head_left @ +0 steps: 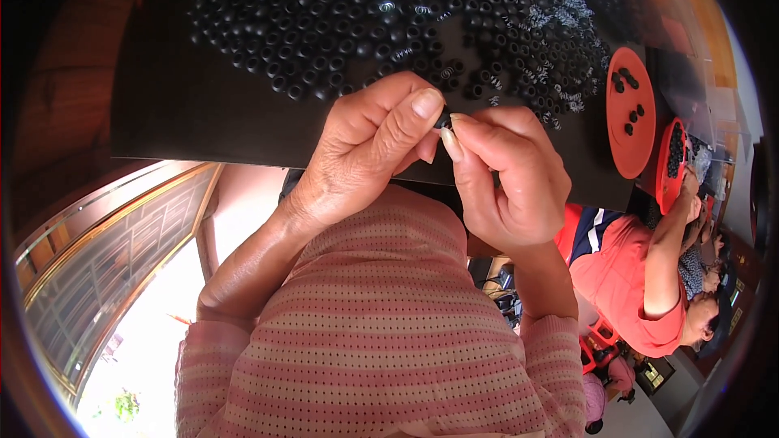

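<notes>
Over the near edge of the dark table, both hands meet with their fingertips close together. A small black plastic piece [443, 120] shows between them, mostly covered by the fingers. My left hand [361, 146] is closed, pinching the piece between thumb and fingers. From the other side, my right hand [515, 174] pinches at the same piece, its thumb and forefinger pressed together. Just beyond the hands lies a wide spread of small hollow black pieces [324, 28]. Thin metal coil springs [560, 16] are heaped among them toward the far right.
An orange-red oval plate [622, 142] on the right carries several black pieces. Beside it, a red tray [667, 186] holds more, with a hand of a co-worker in a coral shirt [625, 284] at it. The black table [195, 118] ends just in front of my body.
</notes>
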